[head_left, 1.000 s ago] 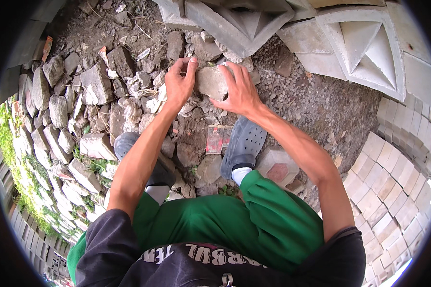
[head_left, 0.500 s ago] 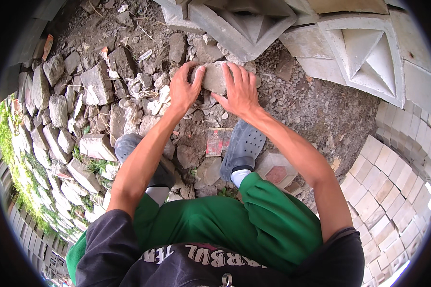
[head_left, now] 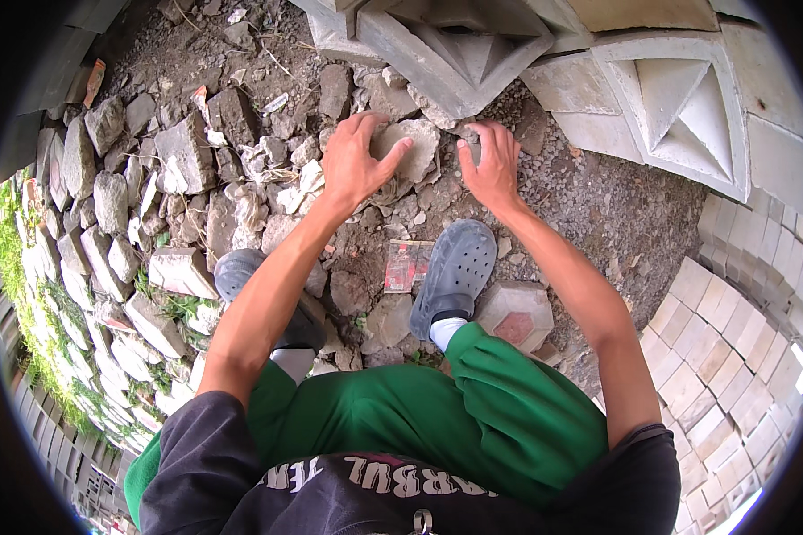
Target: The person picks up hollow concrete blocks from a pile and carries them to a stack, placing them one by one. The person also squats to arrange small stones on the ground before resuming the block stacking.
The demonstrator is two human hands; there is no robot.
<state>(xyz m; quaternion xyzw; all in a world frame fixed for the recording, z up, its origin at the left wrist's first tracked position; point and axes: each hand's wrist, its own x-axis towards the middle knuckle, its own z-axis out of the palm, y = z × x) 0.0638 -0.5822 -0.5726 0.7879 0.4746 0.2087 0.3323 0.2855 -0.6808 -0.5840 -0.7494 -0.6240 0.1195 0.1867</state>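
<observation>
Stone point(head_left: 410, 147) sits on the rubble right under the left hand point(head_left: 355, 165), a pale grey lump at the foot of the concrete blocks point(head_left: 455, 62). Left hand is spread over its near side, fingers wrapping the edge, a loose grasp rather than a clench. Right hand point(head_left: 489, 165) has come off the stone since half a second ago; it now rests just beside it, fingers curled into the gravel point(head_left: 598, 196), gripping nothing I can make out. So the two-handed hold is now a one-handed one, and the stone looks settled in place rather than lifted. Below the hands, two grey clogs point(head_left: 455, 267) are planted among the broken rocks point(head_left: 187, 152), a hexagonal paver point(head_left: 513, 316) by the right foot. Green shorts point(head_left: 437, 410) fill the near edge.
</observation>
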